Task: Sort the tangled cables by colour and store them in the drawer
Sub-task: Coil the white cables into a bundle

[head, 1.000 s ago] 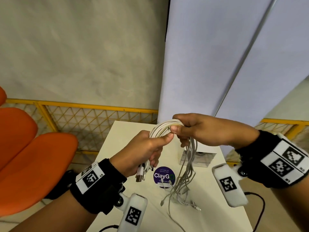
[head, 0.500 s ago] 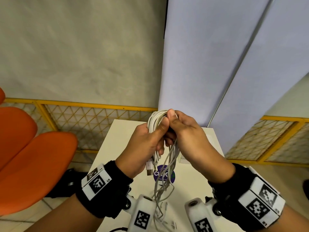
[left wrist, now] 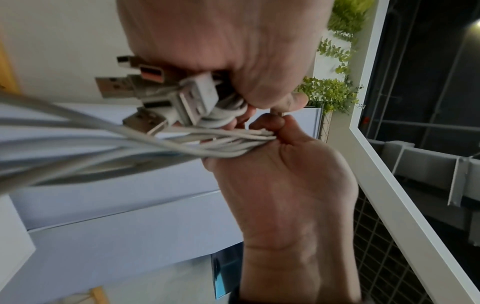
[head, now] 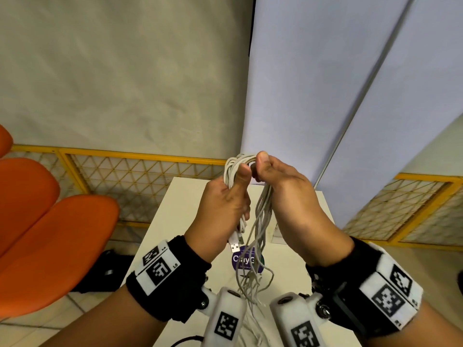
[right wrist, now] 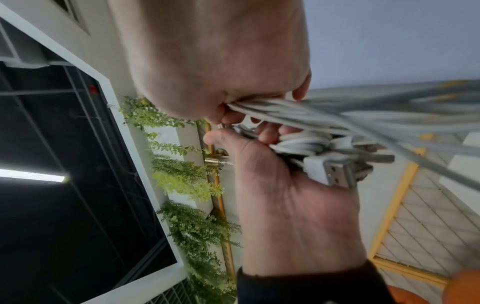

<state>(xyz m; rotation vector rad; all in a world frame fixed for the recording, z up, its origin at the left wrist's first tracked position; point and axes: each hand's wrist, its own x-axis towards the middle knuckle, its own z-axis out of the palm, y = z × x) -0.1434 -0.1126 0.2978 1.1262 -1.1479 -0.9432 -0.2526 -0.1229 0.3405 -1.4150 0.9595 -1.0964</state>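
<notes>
A bundle of white cables (head: 238, 169) is folded over at the top and held up above the small white table (head: 175, 221). My left hand (head: 225, 204) grips one side of the fold, thumb up, with USB plugs (head: 235, 242) sticking out below the fist. My right hand (head: 283, 191) grips the other side, and the thin loose strands (head: 258, 234) hang down from it between my wrists. In the left wrist view the left hand (left wrist: 233, 51) clasps several plugs (left wrist: 192, 98). In the right wrist view the right hand (right wrist: 207, 61) holds the strands (right wrist: 311, 115). No drawer is in view.
A purple round sticker (head: 244, 259) lies on the table under the hanging ends. A small clear stand (head: 276, 236) sits by my right hand. An orange chair (head: 50, 234) is at the left, a yellow mesh fence (head: 137, 176) behind the table, pale blue panels (head: 325, 96) beyond.
My right hand swung in from the right until it sits close beside the left. Both hands rose and the bundle turned upright, its loose ends lifting off the table.
</notes>
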